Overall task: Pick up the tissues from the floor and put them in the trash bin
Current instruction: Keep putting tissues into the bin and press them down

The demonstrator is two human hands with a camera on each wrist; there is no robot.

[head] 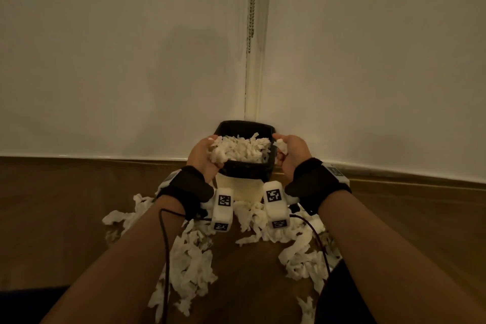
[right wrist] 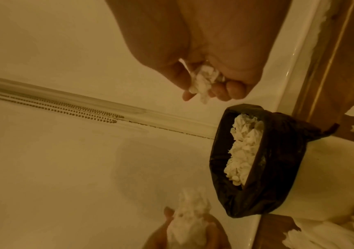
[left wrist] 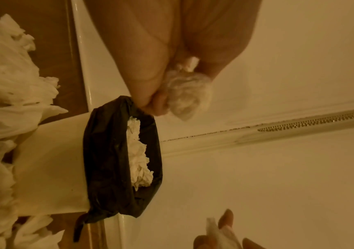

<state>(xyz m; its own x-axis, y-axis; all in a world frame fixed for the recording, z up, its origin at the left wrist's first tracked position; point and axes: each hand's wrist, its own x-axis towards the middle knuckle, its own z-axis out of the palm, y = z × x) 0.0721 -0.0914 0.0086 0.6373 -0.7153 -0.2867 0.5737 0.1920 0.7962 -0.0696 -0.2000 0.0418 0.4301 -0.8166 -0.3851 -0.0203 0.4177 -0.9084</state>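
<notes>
- Both hands are up at the trash bin (head: 238, 188), a cream bin lined with a black bag (head: 246, 169), standing against the white wall (head: 105, 60) on the wooden floor (head: 52, 205).
- The left hand (head: 203, 156) has its fingers curled round a wad of tissue (head: 217, 152) right at the bin's left rim; the left wrist view shows that clump (left wrist: 184, 94) bulging out past the fingertips.
- The right hand (head: 290, 154) grips a smaller crumpled tissue (head: 281, 146) at the right rim, fingers (right wrist: 220, 91) closed around it.
- Inside the bin, tissues (head: 247, 150) are heaped nearly to the top.
- Plenty of torn tissues (head: 192, 258) lie scattered over the floor in front of the bin, on both sides.
</notes>
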